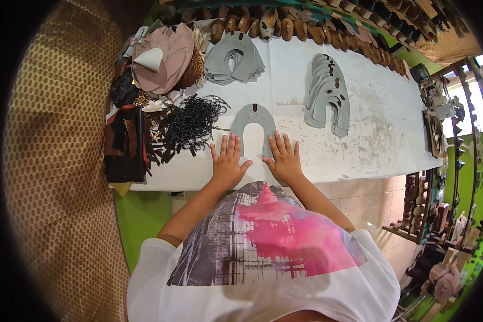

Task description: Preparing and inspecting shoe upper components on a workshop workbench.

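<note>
Near the front edge of the white table [359,155], the gray horseshoe-shaped piece [255,126] points its two legs at the person, with the flat, open left hand [228,161] and right hand [284,160] pressing one leg each, holding nothing.

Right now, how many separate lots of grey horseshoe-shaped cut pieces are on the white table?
3: a single flat grey horseshoe-shaped piece under both hands, one fanned stack at the far left-centre, and another fanned stack to the right. Pieces within the stacks overlap, so they cannot be counted.

On the white surface [381,134] lie two stacks of grey cut pieces [235,63] [328,95], black cords [194,123], and brown shoe lasts [284,28] along the far edge.
</note>
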`<action>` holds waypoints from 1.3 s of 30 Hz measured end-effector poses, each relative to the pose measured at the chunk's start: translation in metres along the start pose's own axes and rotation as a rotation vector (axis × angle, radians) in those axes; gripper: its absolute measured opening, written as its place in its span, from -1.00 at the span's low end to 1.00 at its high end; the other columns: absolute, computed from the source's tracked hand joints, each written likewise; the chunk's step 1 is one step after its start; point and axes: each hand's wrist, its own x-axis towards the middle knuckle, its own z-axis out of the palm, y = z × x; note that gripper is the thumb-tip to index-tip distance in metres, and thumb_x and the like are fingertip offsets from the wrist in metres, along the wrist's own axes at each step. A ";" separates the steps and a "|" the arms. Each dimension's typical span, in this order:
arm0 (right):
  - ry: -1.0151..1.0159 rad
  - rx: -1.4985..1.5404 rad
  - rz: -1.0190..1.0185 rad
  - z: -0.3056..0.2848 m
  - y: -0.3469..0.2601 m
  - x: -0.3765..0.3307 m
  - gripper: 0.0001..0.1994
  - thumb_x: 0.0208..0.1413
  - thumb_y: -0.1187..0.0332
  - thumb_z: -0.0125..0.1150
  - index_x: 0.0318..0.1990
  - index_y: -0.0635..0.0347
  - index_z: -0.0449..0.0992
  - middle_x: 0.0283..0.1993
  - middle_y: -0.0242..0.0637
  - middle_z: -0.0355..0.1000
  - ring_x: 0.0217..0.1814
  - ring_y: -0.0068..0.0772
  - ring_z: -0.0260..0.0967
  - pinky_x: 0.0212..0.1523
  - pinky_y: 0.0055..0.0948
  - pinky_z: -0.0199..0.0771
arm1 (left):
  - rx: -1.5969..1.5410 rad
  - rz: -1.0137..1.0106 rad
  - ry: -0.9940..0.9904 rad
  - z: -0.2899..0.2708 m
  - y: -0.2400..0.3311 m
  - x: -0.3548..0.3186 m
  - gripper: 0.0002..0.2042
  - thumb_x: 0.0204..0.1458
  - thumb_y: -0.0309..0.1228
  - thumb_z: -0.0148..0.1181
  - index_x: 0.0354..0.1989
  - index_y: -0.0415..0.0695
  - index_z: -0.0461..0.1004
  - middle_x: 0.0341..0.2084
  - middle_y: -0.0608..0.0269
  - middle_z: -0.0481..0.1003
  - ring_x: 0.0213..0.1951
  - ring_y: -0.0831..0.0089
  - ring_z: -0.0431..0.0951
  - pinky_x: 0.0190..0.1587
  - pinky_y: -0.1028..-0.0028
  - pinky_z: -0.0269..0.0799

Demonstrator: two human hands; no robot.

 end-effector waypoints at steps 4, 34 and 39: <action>-0.055 -0.084 0.019 -0.009 -0.004 0.007 -0.32 0.07 -0.08 -0.07 0.28 0.05 0.03 0.37 -0.23 -0.11 0.39 -0.09 -0.18 0.24 0.25 -0.28 | -0.011 0.022 0.021 0.000 -0.004 0.000 -0.25 0.03 0.05 -0.09 0.27 -0.22 -0.08 0.30 0.06 -0.11 0.33 0.16 -0.22 0.22 -0.13 -0.54; 0.241 0.197 -0.564 0.025 -0.251 0.166 -0.89 -0.19 0.27 0.20 -0.47 0.01 0.55 -0.33 -0.37 0.30 -0.13 -0.28 0.20 -0.09 -0.26 0.14 | -0.211 -0.159 0.348 -0.071 -0.157 -0.075 -0.84 -0.12 -0.39 0.12 -0.36 -0.15 0.52 -0.21 0.17 0.45 -0.06 0.18 0.37 -0.03 0.21 0.24; 0.179 0.108 -0.455 0.031 -0.269 0.174 -0.89 -0.23 0.26 0.22 -0.50 0.01 0.54 -0.29 -0.39 0.32 -0.07 -0.25 0.18 -0.04 -0.16 0.08 | -0.247 -0.128 0.396 -0.069 -0.164 -0.083 -0.84 -0.12 -0.40 0.13 -0.38 -0.17 0.52 -0.20 0.15 0.45 -0.07 0.15 0.38 -0.03 0.21 0.26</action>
